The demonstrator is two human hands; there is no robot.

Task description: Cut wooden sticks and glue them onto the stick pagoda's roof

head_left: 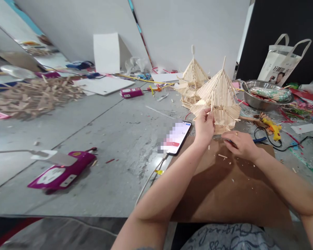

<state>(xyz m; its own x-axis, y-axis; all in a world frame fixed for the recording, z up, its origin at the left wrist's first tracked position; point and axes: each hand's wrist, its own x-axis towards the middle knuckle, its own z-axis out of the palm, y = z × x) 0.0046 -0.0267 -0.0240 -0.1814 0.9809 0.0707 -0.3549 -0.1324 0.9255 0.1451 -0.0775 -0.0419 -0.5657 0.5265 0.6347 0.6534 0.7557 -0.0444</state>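
Observation:
A pavilion model (219, 90) built of thin wooden sticks, with a pointed roof, stands in front of me at the far edge of a brown board (224, 184). My left hand (205, 125) is closed at its front left, fingertips on the lower roof and a post. Low before the model, my right hand (241, 146) curls palm down over the board. Dark blue parts of a tool (260, 140) show under its fingers and beyond it; the tool's working end is hidden. Behind stands a second stick pavilion (193, 78), partly covered by the first.
Left of the board lies a phone (176, 139) with a cable. Purple power strips (65, 170) and a blurred pile of wood pieces (33, 97) are further left. To the right are a yellow glue gun (272, 127), a metal bowl (267, 97) and a white bag (279, 64).

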